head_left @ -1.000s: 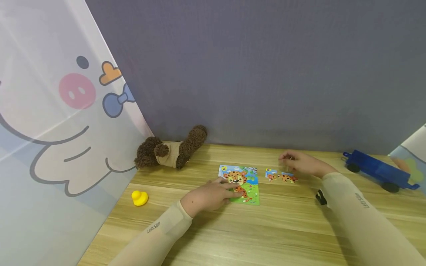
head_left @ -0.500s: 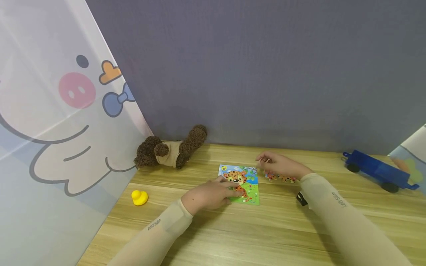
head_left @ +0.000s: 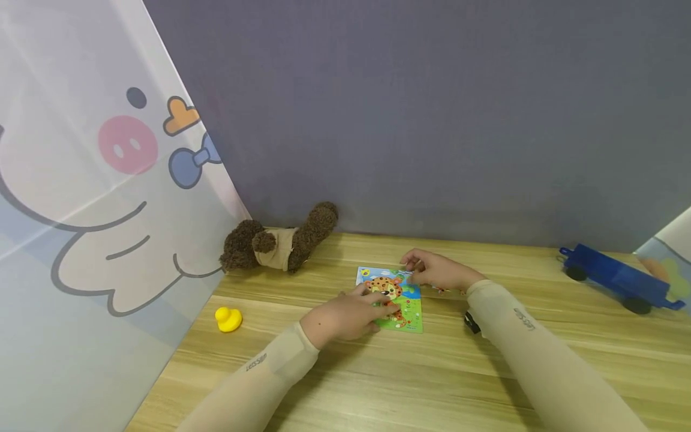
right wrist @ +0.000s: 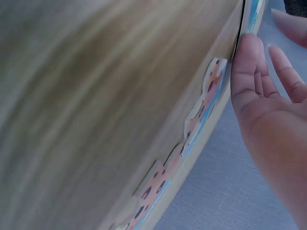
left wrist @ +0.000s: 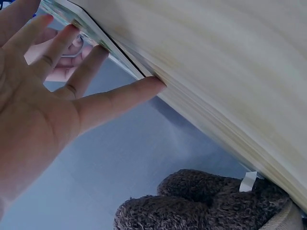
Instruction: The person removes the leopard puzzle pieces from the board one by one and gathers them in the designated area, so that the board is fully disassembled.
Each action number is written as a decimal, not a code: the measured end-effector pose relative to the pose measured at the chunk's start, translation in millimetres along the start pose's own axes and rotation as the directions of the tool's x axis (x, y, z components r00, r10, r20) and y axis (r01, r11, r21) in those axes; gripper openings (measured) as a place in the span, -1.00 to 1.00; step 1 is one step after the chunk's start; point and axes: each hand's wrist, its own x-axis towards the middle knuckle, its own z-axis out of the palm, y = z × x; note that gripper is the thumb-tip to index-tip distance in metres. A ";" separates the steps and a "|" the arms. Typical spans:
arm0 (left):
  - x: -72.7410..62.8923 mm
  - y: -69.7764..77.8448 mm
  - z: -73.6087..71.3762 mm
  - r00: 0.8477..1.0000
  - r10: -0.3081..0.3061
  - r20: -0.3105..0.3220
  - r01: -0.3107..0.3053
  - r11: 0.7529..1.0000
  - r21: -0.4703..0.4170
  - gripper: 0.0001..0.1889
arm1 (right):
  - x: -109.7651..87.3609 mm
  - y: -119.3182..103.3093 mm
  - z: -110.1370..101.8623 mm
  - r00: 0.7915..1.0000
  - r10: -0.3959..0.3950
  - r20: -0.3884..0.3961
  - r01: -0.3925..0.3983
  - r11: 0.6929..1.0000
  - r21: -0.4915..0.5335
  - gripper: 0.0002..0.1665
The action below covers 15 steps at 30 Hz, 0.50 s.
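Observation:
A picture puzzle board (head_left: 412,318) with a spotted leopard on green grass and blue sky lies on the wooden table. My left hand (head_left: 347,313) rests on its left side with the fingers spread; in the left wrist view the fingertips touch the board's edge. At the board's upper right corner is my right hand (head_left: 439,271), fingers bent inward over the picture. Whether it pinches a small piece I cannot tell. Two loose spotted puzzle pieces, one upper piece (right wrist: 205,105) and one lower piece (right wrist: 154,186), lie on the table beside the board, mostly hidden under the right hand in the head view.
A brown plush toy (head_left: 275,246) in a beige top lies at the back left. A yellow rubber duck (head_left: 229,319) sits at the left edge, and a blue toy trailer (head_left: 618,276) stands at the right. A grey wall (head_left: 410,120) closes off the back.
My right hand has moved left from above the loose pieces to the board's upper right corner. The left hand has stayed on the board.

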 end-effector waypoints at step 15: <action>3.4 11.2 -3.6 0.996 -0.085 0.009 0.085 0.996 -0.003 -0.36 | 3.0 2.3 3.2 0.999 -0.030 0.029 0.031 0.998 -0.048 -0.47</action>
